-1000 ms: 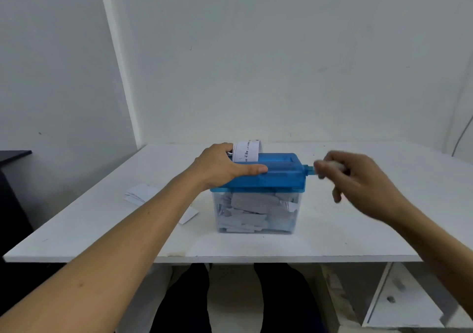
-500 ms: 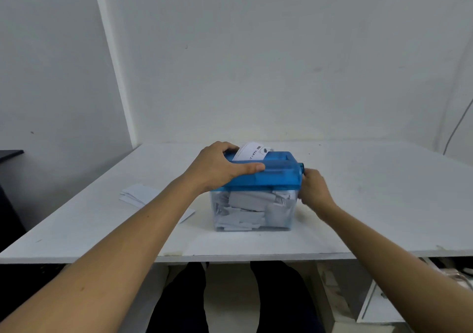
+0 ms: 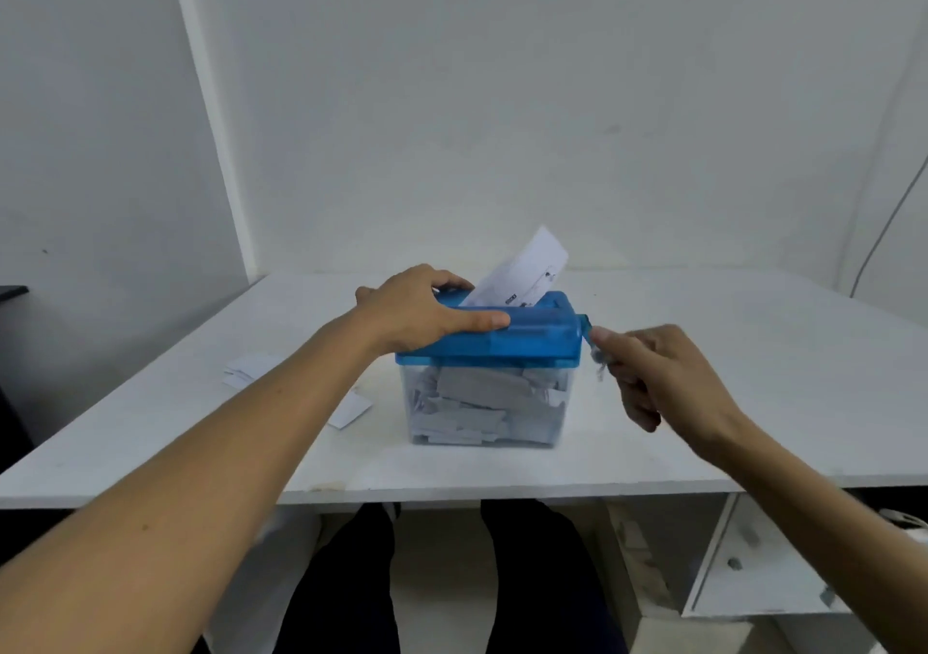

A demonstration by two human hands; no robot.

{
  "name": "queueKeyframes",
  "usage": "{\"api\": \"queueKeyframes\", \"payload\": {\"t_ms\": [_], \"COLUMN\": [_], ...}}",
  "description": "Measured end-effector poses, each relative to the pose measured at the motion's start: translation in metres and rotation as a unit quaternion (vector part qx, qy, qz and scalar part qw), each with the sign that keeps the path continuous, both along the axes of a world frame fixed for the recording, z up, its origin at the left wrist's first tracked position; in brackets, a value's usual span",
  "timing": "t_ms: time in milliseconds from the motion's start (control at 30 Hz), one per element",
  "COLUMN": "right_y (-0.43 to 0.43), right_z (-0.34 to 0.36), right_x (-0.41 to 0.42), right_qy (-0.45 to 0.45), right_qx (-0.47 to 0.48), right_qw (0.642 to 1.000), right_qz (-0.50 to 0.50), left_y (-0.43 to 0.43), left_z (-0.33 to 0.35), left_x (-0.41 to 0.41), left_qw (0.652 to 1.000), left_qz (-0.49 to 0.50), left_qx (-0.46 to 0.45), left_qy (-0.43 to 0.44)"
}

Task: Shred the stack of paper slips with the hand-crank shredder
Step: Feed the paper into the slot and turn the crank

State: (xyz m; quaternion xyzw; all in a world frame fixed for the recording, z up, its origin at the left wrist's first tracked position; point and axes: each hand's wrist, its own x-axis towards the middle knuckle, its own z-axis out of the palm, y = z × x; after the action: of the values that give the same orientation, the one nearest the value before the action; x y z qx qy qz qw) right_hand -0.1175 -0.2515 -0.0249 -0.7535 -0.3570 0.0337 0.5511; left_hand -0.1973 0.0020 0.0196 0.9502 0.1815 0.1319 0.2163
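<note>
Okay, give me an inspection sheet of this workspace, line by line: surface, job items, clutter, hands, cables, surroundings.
Surface: white table, bare on its right side.
Job's things: blue-topped shredder over a clear bin holding shreds; paper slip tilted in the slot; slips lie at left.
Clutter: nothing seen.
Hands: left hand presses on the shredder top; right hand grips the crank, which is blurred.
Cables: one thin cable on the right wall.
Surroundings: plain white walls; white drawer unit under the table.
</note>
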Motion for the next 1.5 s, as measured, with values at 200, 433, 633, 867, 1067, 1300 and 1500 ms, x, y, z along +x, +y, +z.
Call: {"api": "queueKeyframes", "payload": {"t_ms": [200,433,633,867,1067,1300,1500], "right_y": [0.029,0.073,0.077,0.060,0.041,0.036,0.030], "right_z": [0.043,0.051,-0.009,-0.019,-0.035,-0.054,-0.046], "right_x": [0.024,0.078,0.085,0.073,0.048,0.033,0.014], "right_qy": [-0.057,-0.033,0.093,0.009,-0.090,-0.193,-0.216], "right_qx": [0.044,0.023,-0.160,-0.233,-0.113,-0.281,-0.316], "right_qw": [0.993,0.985,0.973,0.963,0.985,0.938,0.918], "right_qz": [-0.091,-0.166,-0.138,-0.135,-0.098,-0.067,-0.103], "left_y": [0.006,0.000,-0.001,0.000,-0.014,-0.041,-0.044], "left_z": [0.000,0.002,0.003,0.008,0.026,0.009,0.006], "left_x": [0.000,-0.002,-0.003,-0.004,0.016,0.025,0.022], "left_qw": [0.997,0.995,0.996,0.997,0.989,0.988,0.990], "left_qz": [-0.045,-0.067,-0.069,-0.063,-0.065,-0.082,-0.059], "left_qx": [-0.057,-0.071,-0.057,0.026,0.081,0.103,0.112], "left_qy": [0.004,-0.012,-0.016,0.033,0.104,0.083,0.066]}}
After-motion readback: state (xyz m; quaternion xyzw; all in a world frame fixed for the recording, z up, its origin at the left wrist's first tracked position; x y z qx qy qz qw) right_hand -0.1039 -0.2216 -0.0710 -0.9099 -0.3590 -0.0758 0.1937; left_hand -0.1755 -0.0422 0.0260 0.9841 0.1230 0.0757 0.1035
